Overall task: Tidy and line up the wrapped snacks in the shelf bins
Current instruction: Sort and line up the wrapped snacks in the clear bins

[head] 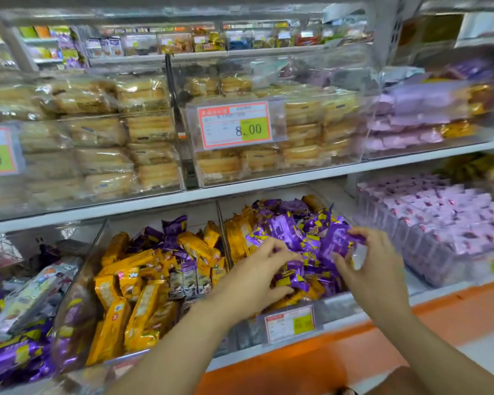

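Observation:
A clear shelf bin (330, 305) on the lower shelf holds a jumbled heap of purple wrapped snacks (290, 228) over orange ones. My left hand (257, 269) reaches into the heap, its fingers curled around purple wrappers at the front of the pile. My right hand (372, 259) pinches a purple wrapped snack (337, 242) at the right side of the heap, thumb and fingers closed on it. The bin to the left (96, 243) holds orange wrapped bars (143, 306) lying at mixed angles with a few purple packs among them.
A clear divider (223, 223) separates the two bins. A price tag (290, 323) hangs on the bin front. Pink wrapped packs (445, 223) fill the bin to the right. The shelf above carries bins of wrapped cakes (103, 138) and a price label (234, 125). An orange ledge (411, 337) runs below.

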Tool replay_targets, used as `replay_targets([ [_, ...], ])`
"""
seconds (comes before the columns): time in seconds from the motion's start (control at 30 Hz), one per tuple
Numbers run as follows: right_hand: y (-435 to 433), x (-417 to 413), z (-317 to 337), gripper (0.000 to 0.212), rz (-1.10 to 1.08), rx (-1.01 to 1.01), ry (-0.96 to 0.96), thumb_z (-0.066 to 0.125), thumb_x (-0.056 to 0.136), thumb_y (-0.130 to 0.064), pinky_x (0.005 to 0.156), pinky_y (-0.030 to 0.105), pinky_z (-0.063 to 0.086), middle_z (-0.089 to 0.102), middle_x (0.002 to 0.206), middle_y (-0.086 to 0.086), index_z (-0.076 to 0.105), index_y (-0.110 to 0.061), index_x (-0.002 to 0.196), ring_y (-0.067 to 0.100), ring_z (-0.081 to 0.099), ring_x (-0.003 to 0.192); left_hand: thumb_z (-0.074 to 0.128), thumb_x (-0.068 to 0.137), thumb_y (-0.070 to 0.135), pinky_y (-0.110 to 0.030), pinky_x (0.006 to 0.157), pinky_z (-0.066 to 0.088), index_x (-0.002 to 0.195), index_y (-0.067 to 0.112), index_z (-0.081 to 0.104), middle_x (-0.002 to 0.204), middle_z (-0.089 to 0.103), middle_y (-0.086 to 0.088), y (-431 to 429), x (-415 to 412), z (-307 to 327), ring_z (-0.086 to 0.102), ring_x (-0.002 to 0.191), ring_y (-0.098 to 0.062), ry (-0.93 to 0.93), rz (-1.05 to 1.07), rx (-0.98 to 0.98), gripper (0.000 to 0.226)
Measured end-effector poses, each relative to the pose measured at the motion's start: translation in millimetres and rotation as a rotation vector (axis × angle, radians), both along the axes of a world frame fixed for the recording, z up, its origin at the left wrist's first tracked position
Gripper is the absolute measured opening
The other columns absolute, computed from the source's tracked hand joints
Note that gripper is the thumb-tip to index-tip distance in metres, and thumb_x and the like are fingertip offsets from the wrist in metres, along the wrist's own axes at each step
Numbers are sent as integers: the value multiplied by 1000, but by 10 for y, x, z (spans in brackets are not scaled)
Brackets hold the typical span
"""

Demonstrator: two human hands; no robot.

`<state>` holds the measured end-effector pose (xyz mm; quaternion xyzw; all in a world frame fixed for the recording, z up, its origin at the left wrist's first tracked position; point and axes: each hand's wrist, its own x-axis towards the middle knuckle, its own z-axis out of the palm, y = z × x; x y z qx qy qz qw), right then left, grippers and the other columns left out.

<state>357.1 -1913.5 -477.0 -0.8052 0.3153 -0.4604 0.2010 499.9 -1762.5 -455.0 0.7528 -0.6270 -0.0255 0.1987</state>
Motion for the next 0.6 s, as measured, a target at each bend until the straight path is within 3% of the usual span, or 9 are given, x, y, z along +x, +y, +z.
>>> replay_targets([
  [0.1,-98,-58,-52,45,-154,-124,107,83,60,-12,77,42,39,57,103,10,63,-16,99,36,52,93,60,91,38,-33,100,40,134,31,51,134,47,11,-15,0,20,49,118,-11,-44,-44,95,44],
  [0.17,-127,-76,-102,39,-156,-179,160,85,59,-13,78,41,37,61,102,4,67,-22,94,29,45,96,53,95,38,-28,104,33,137,34,48,138,48,14,-33,16,19,43,125,-11,-184,-57,129,42],
  [0.27,-165,-90,-234,31,-116,-278,276,87,55,-13,78,41,40,69,87,-6,72,-27,77,24,41,98,44,100,30,-30,94,23,142,42,37,144,41,17,-46,41,-10,37,125,-13,-406,-21,145,44],
  [0.33,-170,-105,-262,23,-106,-300,328,83,59,-13,83,40,35,71,80,-9,72,-28,74,26,47,101,44,100,29,-34,96,23,144,41,32,145,38,13,-74,39,-20,37,125,-16,-476,0,152,47],
  [0.43,-129,-137,-162,12,-83,-263,318,65,69,-26,93,44,32,71,85,-10,71,-30,79,27,59,99,44,99,35,-39,106,20,144,41,32,145,39,12,-84,16,3,36,130,-17,-488,7,165,47],
  [0.6,202,70,179,13,103,-263,233,71,69,-23,83,30,29,69,87,-9,69,-27,81,24,63,86,46,98,38,-31,109,19,137,38,45,135,48,17,266,47,91,42,126,-11,-285,108,-14,40],
])
